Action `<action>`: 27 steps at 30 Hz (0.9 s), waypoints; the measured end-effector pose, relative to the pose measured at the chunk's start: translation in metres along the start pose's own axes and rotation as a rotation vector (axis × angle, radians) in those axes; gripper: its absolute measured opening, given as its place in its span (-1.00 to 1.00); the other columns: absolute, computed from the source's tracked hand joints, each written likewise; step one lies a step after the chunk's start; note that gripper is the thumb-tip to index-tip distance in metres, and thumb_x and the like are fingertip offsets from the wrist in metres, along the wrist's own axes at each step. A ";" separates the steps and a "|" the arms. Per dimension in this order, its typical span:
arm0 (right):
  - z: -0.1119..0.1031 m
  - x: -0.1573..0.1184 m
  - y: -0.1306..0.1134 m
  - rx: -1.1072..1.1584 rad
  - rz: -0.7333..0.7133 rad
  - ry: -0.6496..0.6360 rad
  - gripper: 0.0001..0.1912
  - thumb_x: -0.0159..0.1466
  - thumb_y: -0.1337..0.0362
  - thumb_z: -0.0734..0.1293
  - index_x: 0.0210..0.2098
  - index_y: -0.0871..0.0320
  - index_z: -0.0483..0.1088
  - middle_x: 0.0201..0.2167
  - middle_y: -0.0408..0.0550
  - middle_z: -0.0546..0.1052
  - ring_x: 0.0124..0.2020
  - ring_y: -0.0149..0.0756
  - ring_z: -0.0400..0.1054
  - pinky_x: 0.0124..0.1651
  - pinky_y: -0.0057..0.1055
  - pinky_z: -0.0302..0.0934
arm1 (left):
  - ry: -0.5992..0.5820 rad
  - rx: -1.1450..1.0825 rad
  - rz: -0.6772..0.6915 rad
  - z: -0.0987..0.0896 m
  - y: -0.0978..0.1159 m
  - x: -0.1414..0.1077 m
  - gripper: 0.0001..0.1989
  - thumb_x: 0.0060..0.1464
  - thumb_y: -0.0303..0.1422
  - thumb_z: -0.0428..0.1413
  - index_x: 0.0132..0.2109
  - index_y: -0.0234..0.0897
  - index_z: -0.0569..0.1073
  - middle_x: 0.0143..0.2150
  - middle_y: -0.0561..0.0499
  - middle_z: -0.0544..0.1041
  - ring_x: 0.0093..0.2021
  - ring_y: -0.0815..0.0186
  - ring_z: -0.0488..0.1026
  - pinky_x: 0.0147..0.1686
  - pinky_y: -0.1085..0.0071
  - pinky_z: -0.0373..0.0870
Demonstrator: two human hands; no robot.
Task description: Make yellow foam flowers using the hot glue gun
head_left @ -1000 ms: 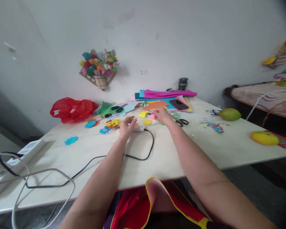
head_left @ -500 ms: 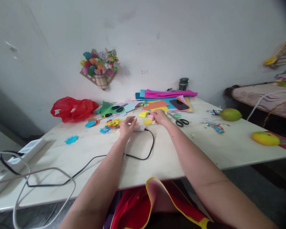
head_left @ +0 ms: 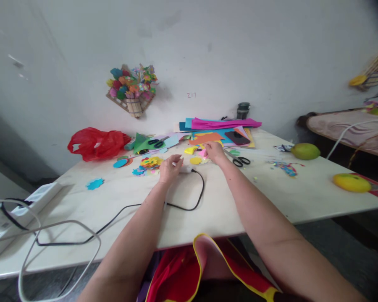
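Note:
My left hand (head_left: 171, 169) is over the middle of the table, at a white device (head_left: 185, 168) with a black cable; its fingers are curled round something I cannot make out. Left of it lies a pile of yellow paper flowers (head_left: 151, 162), with blue ones beside them. My right hand (head_left: 214, 152) is lowered beside small pink pieces (head_left: 203, 153), its fingers bent together; what they pinch is too small to tell. A yellow round piece (head_left: 195, 160) lies between the hands, a crumpled yellow piece (head_left: 190, 149) behind it. Black-handled scissors (head_left: 241, 161) rest right of my right hand.
Coloured sheets (head_left: 208, 137) and a phone (head_left: 237, 137) lie at the back. A red plastic bag (head_left: 97, 144) is at the back left, a power strip (head_left: 39, 199) at the left edge. Two mangoes (head_left: 305, 151) are on the right. Black cable (head_left: 119, 214) crosses the front.
My right hand has shifted slightly right, with its fingers now bent differently, and more of the pink pieces shows. My left hand has moved slightly right and lower.

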State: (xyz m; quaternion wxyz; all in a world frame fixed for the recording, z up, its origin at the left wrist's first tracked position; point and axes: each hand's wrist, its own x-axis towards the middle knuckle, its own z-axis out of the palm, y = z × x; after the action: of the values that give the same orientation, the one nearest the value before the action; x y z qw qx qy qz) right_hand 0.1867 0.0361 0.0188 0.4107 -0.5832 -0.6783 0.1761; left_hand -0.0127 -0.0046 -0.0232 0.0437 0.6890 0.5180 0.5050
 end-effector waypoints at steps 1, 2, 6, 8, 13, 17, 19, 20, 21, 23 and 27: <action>-0.001 0.000 0.000 -0.051 -0.022 0.022 -0.69 0.23 0.25 0.13 -0.41 0.24 0.46 -0.59 -0.04 0.48 -0.54 -0.41 0.31 -0.44 -0.53 0.14 | 0.002 0.001 0.002 0.000 0.000 0.000 -0.75 0.00 -0.22 0.07 -0.20 -0.23 0.48 -0.36 -0.05 0.56 -0.35 0.27 0.49 -0.32 0.38 0.37; 0.000 0.001 0.000 -0.085 -0.039 0.034 -0.69 0.23 0.24 0.13 -0.42 0.23 0.46 -0.57 -0.03 0.49 -0.49 -0.38 0.33 -0.41 -0.52 0.14 | 0.004 0.002 0.004 0.000 0.000 0.000 -0.75 0.00 -0.23 0.07 -0.20 -0.23 0.48 -0.36 -0.05 0.56 -0.35 0.27 0.49 -0.32 0.38 0.37; 0.008 -0.003 -0.004 -0.036 -0.108 -0.047 -0.77 0.17 0.30 0.19 -0.33 0.21 0.47 -0.39 -0.04 0.53 -0.38 -0.37 0.35 -0.37 -0.53 0.15 | 0.001 -0.002 0.016 0.000 -0.001 0.000 -0.76 0.00 -0.24 0.07 -0.19 -0.22 0.48 -0.37 -0.04 0.56 -0.35 0.27 0.49 -0.34 0.39 0.36; 0.014 -0.005 -0.005 0.015 -0.120 -0.125 -0.81 0.11 0.36 0.24 -0.35 0.22 0.48 -0.41 -0.07 0.52 -0.44 -0.41 0.34 -0.41 -0.54 0.16 | 0.005 0.006 0.019 0.000 -0.002 0.000 -0.76 -0.01 -0.24 0.08 -0.19 -0.22 0.48 -0.37 -0.04 0.56 -0.36 0.28 0.49 -0.35 0.40 0.36; 0.019 -0.007 -0.006 0.029 -0.084 -0.185 -0.79 0.11 0.25 0.27 -0.54 0.25 0.44 -0.59 -0.10 0.46 -0.61 -0.49 0.26 -0.54 -0.57 0.11 | 0.003 0.024 0.020 0.001 -0.003 0.001 -0.75 -0.01 -0.24 0.08 -0.19 -0.23 0.48 -0.36 -0.05 0.56 -0.37 0.28 0.49 -0.34 0.39 0.36; 0.015 -0.006 -0.006 -0.032 -0.020 -0.146 -0.56 0.17 0.02 0.19 -0.61 0.23 0.41 -0.66 -0.06 0.43 -0.63 -0.46 0.27 -0.56 -0.56 0.09 | -0.007 0.009 0.007 0.001 -0.004 0.001 -0.75 -0.01 -0.25 0.07 -0.19 -0.22 0.49 -0.36 -0.05 0.56 -0.37 0.28 0.49 -0.34 0.39 0.35; 0.016 -0.006 -0.005 -0.076 -0.052 -0.135 -0.60 0.12 0.03 0.26 -0.64 0.23 0.40 -0.66 -0.07 0.44 -0.61 -0.44 0.29 -0.55 -0.56 0.09 | -0.011 -0.007 -0.004 0.001 -0.004 0.001 -0.76 -0.01 -0.25 0.08 -0.19 -0.22 0.49 -0.36 -0.05 0.56 -0.35 0.28 0.49 -0.34 0.39 0.35; 0.018 -0.005 -0.004 -0.086 -0.074 -0.138 -0.65 0.08 0.07 0.30 -0.63 0.23 0.41 -0.65 -0.09 0.45 -0.59 -0.44 0.29 -0.55 -0.56 0.09 | -0.011 -0.014 -0.010 0.001 -0.003 0.001 -0.76 -0.01 -0.25 0.08 -0.19 -0.22 0.49 -0.36 -0.05 0.56 -0.35 0.27 0.48 -0.34 0.39 0.35; 0.020 -0.005 -0.003 -0.084 -0.096 -0.146 -0.72 0.06 0.13 0.33 -0.61 0.22 0.42 -0.63 -0.10 0.46 -0.58 -0.43 0.30 -0.54 -0.57 0.09 | -0.011 -0.018 -0.014 0.001 -0.003 0.001 -0.76 -0.02 -0.26 0.08 -0.20 -0.22 0.49 -0.36 -0.05 0.56 -0.34 0.27 0.48 -0.34 0.39 0.35; 0.024 -0.005 0.000 -0.063 -0.118 -0.165 -0.82 0.07 0.25 0.32 -0.56 0.23 0.45 -0.60 -0.11 0.48 -0.57 -0.45 0.31 -0.53 -0.57 0.10 | -0.006 -0.018 -0.014 0.000 -0.002 0.001 -0.77 -0.03 -0.27 0.09 -0.20 -0.22 0.49 -0.36 -0.04 0.56 -0.34 0.27 0.48 -0.34 0.39 0.35; 0.025 -0.004 0.000 -0.046 -0.072 -0.184 -0.69 0.21 0.24 0.17 -0.52 0.24 0.46 -0.63 -0.08 0.47 -0.64 -0.49 0.28 -0.53 -0.56 0.09 | -0.003 -0.003 0.000 0.000 -0.002 0.000 -0.77 -0.02 -0.27 0.09 -0.21 -0.21 0.49 -0.37 -0.05 0.55 -0.36 0.27 0.48 -0.34 0.39 0.35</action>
State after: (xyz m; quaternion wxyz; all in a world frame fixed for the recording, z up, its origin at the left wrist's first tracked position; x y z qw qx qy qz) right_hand 0.1679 0.0380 0.0025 0.3392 -0.5489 -0.7378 0.1986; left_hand -0.0143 -0.0034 -0.0241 0.0454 0.6896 0.5174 0.5047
